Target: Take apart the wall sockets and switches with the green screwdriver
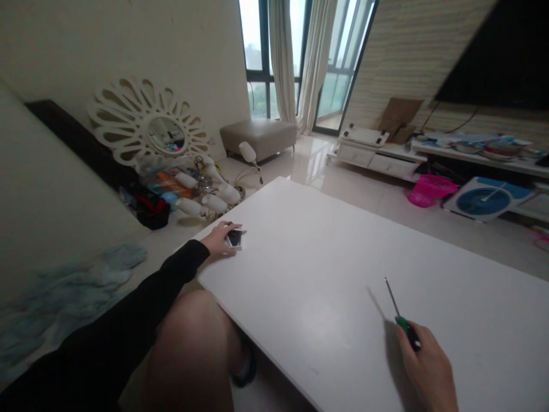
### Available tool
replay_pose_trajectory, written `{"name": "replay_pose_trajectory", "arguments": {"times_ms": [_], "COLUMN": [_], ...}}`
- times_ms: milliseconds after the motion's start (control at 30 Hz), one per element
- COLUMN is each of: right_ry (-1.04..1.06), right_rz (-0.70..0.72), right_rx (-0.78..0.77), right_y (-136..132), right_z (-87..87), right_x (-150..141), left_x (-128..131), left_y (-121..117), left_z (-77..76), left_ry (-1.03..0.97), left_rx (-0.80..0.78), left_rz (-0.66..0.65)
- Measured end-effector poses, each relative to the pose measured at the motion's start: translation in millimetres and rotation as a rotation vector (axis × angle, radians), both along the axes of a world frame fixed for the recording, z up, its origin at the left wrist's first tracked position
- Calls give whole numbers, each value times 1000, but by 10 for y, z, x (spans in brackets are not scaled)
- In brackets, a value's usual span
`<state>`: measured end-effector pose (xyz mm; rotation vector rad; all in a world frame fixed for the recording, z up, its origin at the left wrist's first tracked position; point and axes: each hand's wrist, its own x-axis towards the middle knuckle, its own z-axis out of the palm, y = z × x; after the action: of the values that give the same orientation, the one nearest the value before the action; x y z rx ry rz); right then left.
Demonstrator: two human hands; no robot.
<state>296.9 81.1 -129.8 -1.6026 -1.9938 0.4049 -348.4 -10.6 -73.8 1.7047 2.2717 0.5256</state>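
My left hand [222, 238] reaches out to the left edge of the white table [326, 269], its fingers closed around a small white and black phone-like device [235, 238] that lies on the tabletop. My right hand [429, 366] rests on the table near the front right, gripping a thin screwdriver [398, 312] with a green and black handle. The metal shaft points up and away from me. My bare knee [193, 337] shows under the table's near edge.
On the floor to the left lie a flower-shaped white mirror [148, 123], a lamp with white shades [206, 194] and clutter. A grey ottoman [259, 137] stands by the window. A pink basket [431, 190], a blue fan [484, 200] and low white shelves [472, 154] are at the right.
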Motion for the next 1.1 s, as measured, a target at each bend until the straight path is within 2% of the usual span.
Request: {"name": "replay_pose_trajectory", "arguments": {"times_ms": [133,233,333,500,567,633,733,833,967,1100], "right_ry": [193,529,921,1064,1114,1203,1211,1172,1198,1215], "right_rz": [-87,-182,-212,-214,-215,-190,-160,-141,-108,-157], "right_rx": [76,-40,-77,-47,-19,-8,4,-19,-18,63], "right_y": [28,130,358,813,912,950,941,914,888,873], "right_z": [188,295,329,211,154,104,34,-20,-19,-3], "right_x": [-91,-305,-616,-985,-1042,-1073,-1099,-1106,-1077,-1053], "left_x": [189,512,1125,2467,2883,3167,3388,3461,3427,3362], "left_y": [165,468,897,1514,1660,1751,1816,1827,1823,1839], "left_z": [-21,-15,-46,-183,-256,-328,-434,-523,-590,-648], "left_ry": [15,-2,-25,-54,-107,-161,-233,-325,-498,-713], "left_rx": [24,22,32,98,134,178,275,340,385,415], "left_rz": [12,-68,-196,-377,-450,-529,-608,-645,-621,-523]}}
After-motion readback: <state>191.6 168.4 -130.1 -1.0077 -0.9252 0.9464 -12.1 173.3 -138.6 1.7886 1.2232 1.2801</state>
